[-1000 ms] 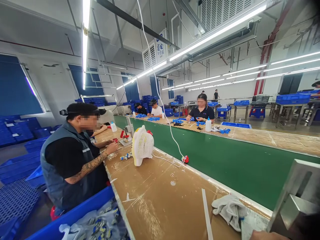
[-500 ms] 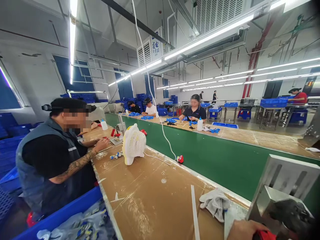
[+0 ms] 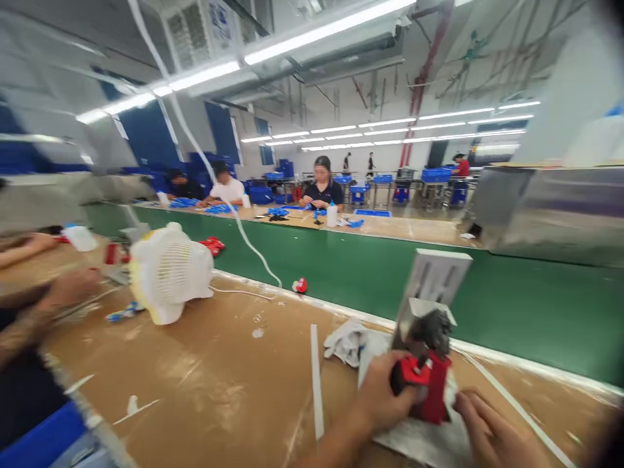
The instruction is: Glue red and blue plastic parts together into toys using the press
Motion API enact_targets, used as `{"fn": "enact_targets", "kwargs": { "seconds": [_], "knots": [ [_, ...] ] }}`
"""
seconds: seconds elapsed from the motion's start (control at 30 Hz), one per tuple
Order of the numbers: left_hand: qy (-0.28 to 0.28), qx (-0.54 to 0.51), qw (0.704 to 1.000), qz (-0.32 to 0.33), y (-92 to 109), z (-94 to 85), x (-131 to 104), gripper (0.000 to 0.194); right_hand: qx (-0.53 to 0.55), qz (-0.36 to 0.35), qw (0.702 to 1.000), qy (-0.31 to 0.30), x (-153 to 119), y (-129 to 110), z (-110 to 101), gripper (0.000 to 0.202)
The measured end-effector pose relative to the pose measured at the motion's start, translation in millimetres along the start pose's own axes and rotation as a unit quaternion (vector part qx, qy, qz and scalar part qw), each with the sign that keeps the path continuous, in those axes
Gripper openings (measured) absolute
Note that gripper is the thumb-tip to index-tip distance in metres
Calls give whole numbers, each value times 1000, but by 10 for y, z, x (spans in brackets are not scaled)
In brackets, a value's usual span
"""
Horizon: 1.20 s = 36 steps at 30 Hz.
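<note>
My left hand [image 3: 383, 393] is closed around a small red and black part [image 3: 413, 370] whose kind I cannot make out. It holds the part against the left side of an upright red block [image 3: 439, 389]. That block stands on a metal base plate [image 3: 409, 439], below a dark grey lump-like piece [image 3: 433, 331] and a slotted metal bracket [image 3: 439, 270]. Just right of the block is my right hand [image 3: 500, 426], fingers curled and pressed together; what they hold, if anything, is hidden. Left of the plate lies a crumpled white glove [image 3: 347, 341].
A white fan [image 3: 170, 270] stands on the brown-covered bench [image 3: 219, 377], its cable running along the edge. Behind runs a green conveyor belt [image 3: 351, 266] carrying a red and white plug-like piece [image 3: 300, 285]. A co-worker's hands [image 3: 73, 289] are at the left; other people sit across the belt.
My view has swung right, so the metal fixture now sits nearer the middle. Both my hands show beside it now; earlier only one hand showed at the bottom edge.
</note>
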<state>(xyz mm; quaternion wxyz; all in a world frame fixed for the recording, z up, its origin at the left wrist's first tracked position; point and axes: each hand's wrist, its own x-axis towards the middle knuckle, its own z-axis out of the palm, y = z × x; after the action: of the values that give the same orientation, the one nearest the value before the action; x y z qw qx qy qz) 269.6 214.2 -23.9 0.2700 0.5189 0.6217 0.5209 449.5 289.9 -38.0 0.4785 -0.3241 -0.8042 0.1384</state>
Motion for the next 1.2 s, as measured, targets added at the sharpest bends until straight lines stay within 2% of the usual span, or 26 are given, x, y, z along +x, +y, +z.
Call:
{"fn": "enact_targets", "kwargs": {
  "seconds": [0.07, 0.13, 0.27, 0.53, 0.87, 0.97, 1.07, 1.13, 1.2],
  "knots": [
    [-12, -23, 1000, 15, -24, 11, 13, 44, 48, 22, 996, -67, -47, -69, -89, 47],
    [-22, -39, 999, 28, -37, 8, 24, 42, 69, 32, 993, -91, -35, -150, -112, 48],
    [-31, -53, 997, 45, -16, -31, 11, 41, 81, 43, 991, -102, 3, -244, -102, 43],
    [-10, -49, 998, 44, -4, -39, 2, 42, 111, 66, 986, -109, -39, -222, -104, 33],
    [-11, -51, 998, 45, -2, -37, 4, 40, 127, 92, 982, -108, -15, -271, -98, 34],
    [-22, -60, 997, 45, -6, -37, 12, 40, 170, 91, 974, -118, -14, -328, -126, 31],
    [-29, -71, 996, 48, -2, -43, 14, 40, 273, 71, 952, -118, -35, -449, -178, 32],
    [-30, -80, 995, 50, -7, -45, 13, 39, 306, 56, 939, -148, -58, -554, -239, 37],
    [-29, -89, 994, 50, -26, -39, 17, 40, 299, 38, 930, -208, -68, -665, -335, 39]
  ]
}}
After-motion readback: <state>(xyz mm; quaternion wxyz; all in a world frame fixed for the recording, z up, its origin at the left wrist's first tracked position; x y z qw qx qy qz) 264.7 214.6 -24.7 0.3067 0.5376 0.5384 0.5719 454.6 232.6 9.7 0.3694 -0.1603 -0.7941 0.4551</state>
